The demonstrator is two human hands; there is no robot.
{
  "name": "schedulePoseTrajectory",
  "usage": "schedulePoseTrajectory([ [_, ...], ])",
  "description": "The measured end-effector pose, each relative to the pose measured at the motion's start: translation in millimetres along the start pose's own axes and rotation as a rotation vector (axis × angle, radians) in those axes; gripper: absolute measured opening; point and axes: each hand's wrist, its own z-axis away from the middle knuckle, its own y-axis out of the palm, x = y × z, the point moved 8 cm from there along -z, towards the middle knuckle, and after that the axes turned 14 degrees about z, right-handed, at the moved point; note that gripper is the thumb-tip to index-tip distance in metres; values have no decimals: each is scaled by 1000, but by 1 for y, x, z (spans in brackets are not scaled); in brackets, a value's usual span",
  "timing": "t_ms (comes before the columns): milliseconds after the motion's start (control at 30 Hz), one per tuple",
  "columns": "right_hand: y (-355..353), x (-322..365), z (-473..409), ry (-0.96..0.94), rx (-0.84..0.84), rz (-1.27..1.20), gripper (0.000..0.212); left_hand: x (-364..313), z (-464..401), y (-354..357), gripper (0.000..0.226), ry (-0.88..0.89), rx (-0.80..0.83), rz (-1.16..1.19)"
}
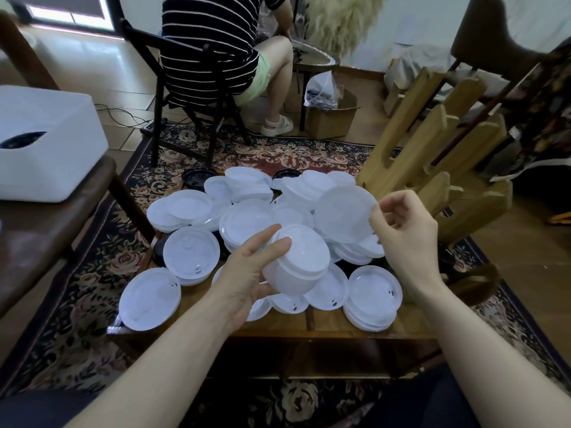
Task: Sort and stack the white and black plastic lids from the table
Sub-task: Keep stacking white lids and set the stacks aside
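Several white plastic lids lie heaped on a low wooden table. A few black lids show at the far edge and under the pile. My left hand holds a stack of white lids above the middle of the table, fingers curled round its side. My right hand pinches a single white lid by its right rim and holds it tilted, just up and right of the stack.
A white box sits on a dark wooden seat at the left. A wooden rack stands right of the table. A person in a striped top sits on a chair beyond it, beside a cardboard box. A patterned rug covers the floor.
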Motion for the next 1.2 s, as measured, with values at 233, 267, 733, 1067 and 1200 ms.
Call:
schedulePoseTrajectory([
  [233,14,23,37,-356,239,-12,61,-2,1,-3,68,14,-19,70],
  [267,18,22,40,-397,287,4,67,-3,1,-2,69,16,-17,81],
  [733,49,28,63,-276,695,-15,72,-2,1,-1,64,38,-7,43],
  [1067,45,24,59,-228,945,-192,87,13,6,11,55,-135,126,-70],
  [1200,58,24,66,-147,967,-228,69,14,8,13,59,-112,107,-54],
])
